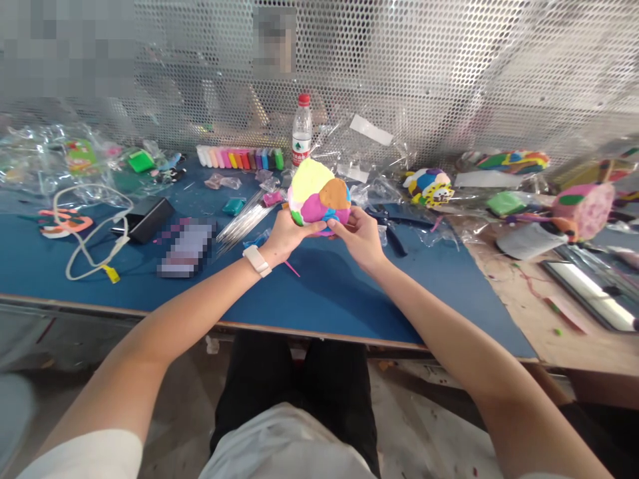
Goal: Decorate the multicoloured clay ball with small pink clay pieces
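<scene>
A: In the head view, the only one, where is the ball (319, 199)?

B: On the wearer's side of the bottle (301, 136) and slightly to its right, held up between both hands. It looks raised off the blue table (284, 299), where a shadow falls.

A: What is the left hand (288, 236) doing?

B: Gripping the ball's lower left, thumb laid along the near underside. The other fingers are mostly hidden, so I can't tell how they sit.

A: And the right hand (362, 238)?

B: Bent around the lower right, its thumb pressing at the blue patch (329, 216). Again, some fingertips are out of sight.

A: Which hand is nearer, then?

B: Neither; both touch it. From the left hand the ball lies up and to the right; from the right hand, up and to the left. The blue patch is closer to the right thumb.

A: Any long axis?

B: None I can make out; it's roundish, with the yellow part uppermost.

A: What else is around the bottle?

B: Clay packs (242, 158) to its left, wires (244, 223) nearer the wearer on that side, and a clay figure (428, 187) to its right.
</scene>
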Tool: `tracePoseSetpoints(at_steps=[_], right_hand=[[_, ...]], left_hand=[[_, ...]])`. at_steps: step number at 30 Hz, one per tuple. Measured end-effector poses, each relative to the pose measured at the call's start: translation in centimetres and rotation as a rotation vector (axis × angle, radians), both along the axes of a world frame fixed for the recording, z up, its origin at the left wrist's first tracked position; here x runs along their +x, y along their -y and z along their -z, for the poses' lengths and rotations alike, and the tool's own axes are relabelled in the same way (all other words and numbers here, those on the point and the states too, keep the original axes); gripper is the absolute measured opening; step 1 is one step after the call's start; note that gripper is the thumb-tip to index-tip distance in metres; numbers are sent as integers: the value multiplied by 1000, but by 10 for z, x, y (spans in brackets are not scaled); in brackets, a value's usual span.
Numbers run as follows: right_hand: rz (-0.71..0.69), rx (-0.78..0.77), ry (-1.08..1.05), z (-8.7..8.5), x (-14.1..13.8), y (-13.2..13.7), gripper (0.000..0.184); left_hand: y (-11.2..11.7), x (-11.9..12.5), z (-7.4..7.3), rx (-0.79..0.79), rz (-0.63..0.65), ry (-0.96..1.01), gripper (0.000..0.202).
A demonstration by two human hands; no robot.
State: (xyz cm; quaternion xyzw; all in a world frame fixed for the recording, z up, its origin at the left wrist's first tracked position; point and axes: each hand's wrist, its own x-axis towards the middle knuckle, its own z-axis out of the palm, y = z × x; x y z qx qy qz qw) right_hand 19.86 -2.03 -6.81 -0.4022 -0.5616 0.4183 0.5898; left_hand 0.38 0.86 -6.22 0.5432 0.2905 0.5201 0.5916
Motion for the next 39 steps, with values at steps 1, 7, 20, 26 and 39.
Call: tracePoseSetpoints(at_steps=[1, 7, 20, 26, 39], right_hand=[[-3, 2, 1, 1, 0, 0, 51], [-30, 22, 10, 1, 0, 0, 48], [-6, 22, 17, 2, -3, 2, 46], [-69, -5, -23, -1, -1, 0, 45], [-19, -77, -232, 1, -1, -7, 52]], left_hand=[[0, 0, -1, 18, -14, -6, 73], [-1, -2, -5, 64, -72, -6, 70], [-3, 5, 9, 104, -113, 23, 60], [-3, 1, 5, 129, -124, 5, 61], [-10, -14, 0, 681, -433, -432, 62]])
